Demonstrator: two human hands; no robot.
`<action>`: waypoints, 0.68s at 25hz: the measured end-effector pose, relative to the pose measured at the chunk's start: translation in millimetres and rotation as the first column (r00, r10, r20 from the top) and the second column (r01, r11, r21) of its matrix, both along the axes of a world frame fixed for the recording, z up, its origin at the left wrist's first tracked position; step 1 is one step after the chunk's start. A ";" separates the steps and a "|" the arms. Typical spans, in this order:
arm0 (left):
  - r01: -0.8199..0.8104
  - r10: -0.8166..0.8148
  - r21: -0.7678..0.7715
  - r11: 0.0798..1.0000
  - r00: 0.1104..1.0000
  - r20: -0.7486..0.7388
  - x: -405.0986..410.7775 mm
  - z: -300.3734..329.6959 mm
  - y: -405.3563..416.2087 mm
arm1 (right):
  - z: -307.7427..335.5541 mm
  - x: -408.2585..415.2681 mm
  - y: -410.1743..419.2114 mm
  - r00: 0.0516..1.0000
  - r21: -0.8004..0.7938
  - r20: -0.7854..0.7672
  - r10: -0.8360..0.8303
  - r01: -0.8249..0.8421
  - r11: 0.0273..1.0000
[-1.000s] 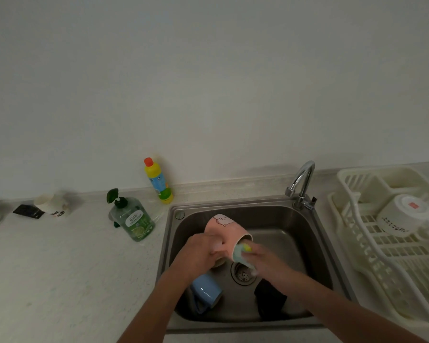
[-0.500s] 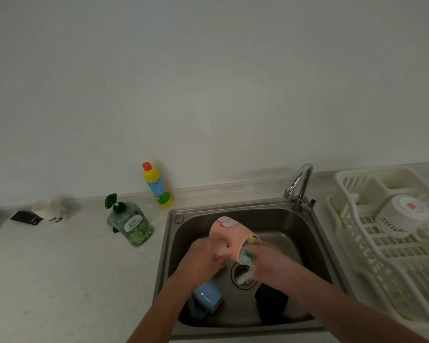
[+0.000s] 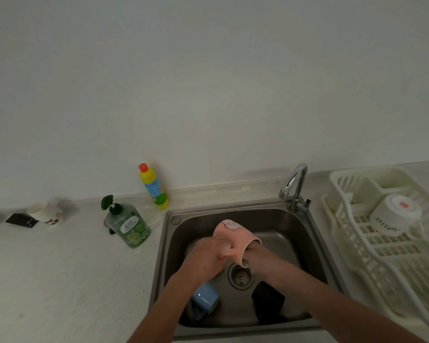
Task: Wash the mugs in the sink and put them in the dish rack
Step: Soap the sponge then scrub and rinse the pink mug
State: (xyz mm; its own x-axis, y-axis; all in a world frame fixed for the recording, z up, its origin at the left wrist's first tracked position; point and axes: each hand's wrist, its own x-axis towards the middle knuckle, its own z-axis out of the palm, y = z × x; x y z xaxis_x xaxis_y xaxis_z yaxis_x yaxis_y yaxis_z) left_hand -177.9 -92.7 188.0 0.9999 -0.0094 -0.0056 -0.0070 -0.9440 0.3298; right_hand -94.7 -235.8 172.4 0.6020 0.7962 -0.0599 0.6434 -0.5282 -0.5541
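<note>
My left hand [image 3: 209,256] grips the pink mug [image 3: 234,237], rigid, breakable and probably slippery, over the sink [image 3: 315,246]; my right hand's fingers are hidden inside it.

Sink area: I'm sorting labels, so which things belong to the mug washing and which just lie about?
Job: pink mug gripped by left hand, right hand inside it; blue mug; black mug; sink; dish rack; white mug.

Lying about: soap dispenser, yellow bottle, paper cup.
</note>
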 end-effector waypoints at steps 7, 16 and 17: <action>-0.042 0.042 0.017 0.999 0.999 0.002 -7.6 7.2 13.9 | -17.3 12.3 -30.3 0.927 -0.174 0.338 0.162 -0.108 0.979; 0.000 0.000 0.001 1.000 1.000 0.027 -1.3 3.9 -3.7 | 5.9 -2.4 0.4 0.958 0.183 -0.277 -0.070 0.125 0.975; 0.003 -0.002 -0.013 1.000 0.999 0.033 -2.9 4.5 -1.5 | 6.8 -4.8 -9.9 0.969 0.225 -0.248 0.010 0.047 0.973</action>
